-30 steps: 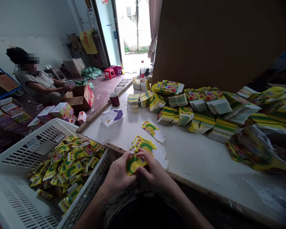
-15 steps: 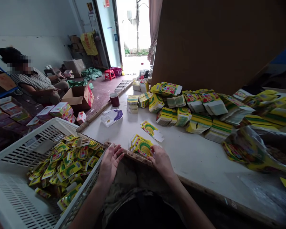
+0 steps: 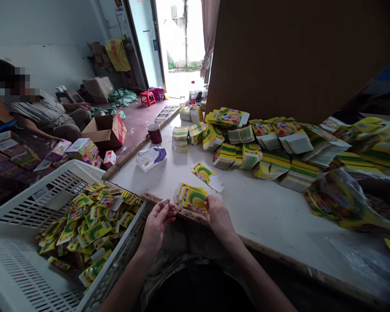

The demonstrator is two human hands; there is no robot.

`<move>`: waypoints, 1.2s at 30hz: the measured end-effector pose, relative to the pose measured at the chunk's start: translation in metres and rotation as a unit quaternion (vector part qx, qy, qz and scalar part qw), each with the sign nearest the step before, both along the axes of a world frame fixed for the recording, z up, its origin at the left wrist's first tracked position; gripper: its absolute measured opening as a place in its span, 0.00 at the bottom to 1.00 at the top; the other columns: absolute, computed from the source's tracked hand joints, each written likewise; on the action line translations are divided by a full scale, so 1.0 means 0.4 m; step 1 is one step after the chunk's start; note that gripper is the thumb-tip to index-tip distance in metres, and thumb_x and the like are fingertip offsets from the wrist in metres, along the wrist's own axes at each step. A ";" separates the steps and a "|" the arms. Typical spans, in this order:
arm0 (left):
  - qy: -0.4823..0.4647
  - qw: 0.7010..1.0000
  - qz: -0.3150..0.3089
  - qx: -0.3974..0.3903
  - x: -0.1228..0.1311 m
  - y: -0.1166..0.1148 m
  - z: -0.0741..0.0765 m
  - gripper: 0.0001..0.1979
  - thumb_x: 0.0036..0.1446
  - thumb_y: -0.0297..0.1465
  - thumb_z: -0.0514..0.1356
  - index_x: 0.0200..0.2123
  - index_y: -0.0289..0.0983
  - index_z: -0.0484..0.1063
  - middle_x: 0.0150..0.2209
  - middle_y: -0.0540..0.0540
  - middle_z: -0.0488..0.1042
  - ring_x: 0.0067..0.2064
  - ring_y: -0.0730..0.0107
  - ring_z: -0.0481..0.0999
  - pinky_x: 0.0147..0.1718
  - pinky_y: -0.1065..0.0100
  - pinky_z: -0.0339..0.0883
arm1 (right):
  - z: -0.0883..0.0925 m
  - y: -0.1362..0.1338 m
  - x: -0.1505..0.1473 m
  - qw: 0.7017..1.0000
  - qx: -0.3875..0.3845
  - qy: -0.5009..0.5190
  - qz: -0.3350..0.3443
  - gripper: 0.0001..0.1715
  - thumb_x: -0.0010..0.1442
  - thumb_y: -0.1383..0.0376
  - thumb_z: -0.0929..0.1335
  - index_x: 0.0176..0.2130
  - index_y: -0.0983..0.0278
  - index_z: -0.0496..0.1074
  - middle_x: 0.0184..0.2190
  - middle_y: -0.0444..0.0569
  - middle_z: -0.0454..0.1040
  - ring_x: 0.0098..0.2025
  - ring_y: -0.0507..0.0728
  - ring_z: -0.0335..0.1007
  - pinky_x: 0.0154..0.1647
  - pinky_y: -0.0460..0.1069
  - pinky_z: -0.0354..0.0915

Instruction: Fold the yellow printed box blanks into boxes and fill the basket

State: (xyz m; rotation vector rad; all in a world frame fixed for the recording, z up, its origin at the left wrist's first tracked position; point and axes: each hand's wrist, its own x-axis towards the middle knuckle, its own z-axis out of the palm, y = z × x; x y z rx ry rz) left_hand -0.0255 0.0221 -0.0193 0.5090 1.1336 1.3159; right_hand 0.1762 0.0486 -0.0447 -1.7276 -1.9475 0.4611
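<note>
Right fingers (image 3: 211, 201) touch flat yellow cartons (image 3: 194, 198), grip unclear; left fingers (image 3: 160, 212) pressed together.

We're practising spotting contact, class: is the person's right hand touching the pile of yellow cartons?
Touching. The head view shows the right hand with its fingertips over the right end of the pile of yellow cartons, no gap between.

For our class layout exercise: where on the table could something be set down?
Free: table between right hand and bag; smaller patch between white pack and flat carton. Crowded: back, with carton stacks, and the pile by that hand.
</note>
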 end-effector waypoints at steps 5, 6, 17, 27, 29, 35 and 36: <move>0.001 1.000 -0.014 0.006 0.004 0.000 -0.007 0.21 0.47 0.36 0.70 0.43 0.34 0.74 0.36 0.45 0.79 0.31 0.73 0.78 0.32 0.73 0.71 | 0.005 0.008 -0.001 0.999 0.008 0.039 -0.004 0.17 0.46 0.78 0.67 0.34 0.59 0.65 0.35 0.52 0.74 0.39 0.64 0.70 0.42 0.58 0.68; 0.003 1.000 -0.016 0.010 0.003 -0.001 -0.007 0.20 0.47 0.37 0.70 0.43 0.35 0.74 0.36 0.45 0.79 0.31 0.73 0.78 0.32 0.73 0.71 | 0.006 0.009 -0.001 0.999 0.010 0.052 -0.006 0.17 0.46 0.77 0.67 0.33 0.59 0.65 0.34 0.52 0.74 0.39 0.64 0.69 0.42 0.58 0.68; 0.075 0.964 -0.252 0.034 0.037 -0.025 -0.015 0.28 0.45 0.48 0.69 0.44 0.34 0.76 0.35 0.42 0.80 0.34 0.65 0.79 0.34 0.67 0.71 | 0.072 -0.007 0.022 0.957 -0.008 0.290 0.001 0.14 0.54 0.64 0.69 0.39 0.60 0.61 0.33 0.46 0.72 0.33 0.56 0.72 0.35 0.51 0.71; 0.157 0.964 0.033 0.211 0.058 -0.041 -0.005 0.27 0.58 0.52 0.56 0.48 0.36 0.73 0.47 0.39 0.78 0.52 0.52 0.75 0.52 0.57 0.69 | 0.074 -0.089 -0.118 0.843 -0.149 0.511 0.078 0.17 0.48 0.69 0.74 0.32 0.60 0.62 0.27 0.39 0.69 0.29 0.52 0.66 0.31 0.48 0.64; 0.191 0.951 0.046 0.238 0.049 -0.042 -0.023 0.27 0.58 0.52 0.56 0.47 0.36 0.74 0.47 0.39 0.78 0.52 0.51 0.75 0.52 0.56 0.70 | 0.077 -0.086 -0.113 0.810 -0.178 0.548 0.107 0.19 0.48 0.67 0.75 0.32 0.60 0.62 0.27 0.39 0.68 0.28 0.51 0.64 0.30 0.47 0.62; 0.072 0.972 0.032 0.220 0.074 -0.039 -0.002 0.29 0.55 0.54 0.57 0.48 0.38 0.73 0.47 0.39 0.77 0.50 0.52 0.75 0.50 0.56 0.70 | 0.099 -0.091 -0.094 0.762 -0.200 0.599 0.148 0.24 0.48 0.61 0.77 0.39 0.60 0.63 0.35 0.43 0.69 0.37 0.53 0.67 0.38 0.48 0.64; 0.027 0.977 0.033 0.209 0.082 -0.038 0.010 0.28 0.54 0.55 0.57 0.46 0.38 0.73 0.45 0.40 0.77 0.48 0.54 0.76 0.48 0.57 0.70 | 0.101 -0.099 -0.100 0.758 -0.205 0.600 0.152 0.25 0.48 0.61 0.77 0.40 0.59 0.63 0.35 0.42 0.69 0.36 0.53 0.67 0.38 0.48 0.63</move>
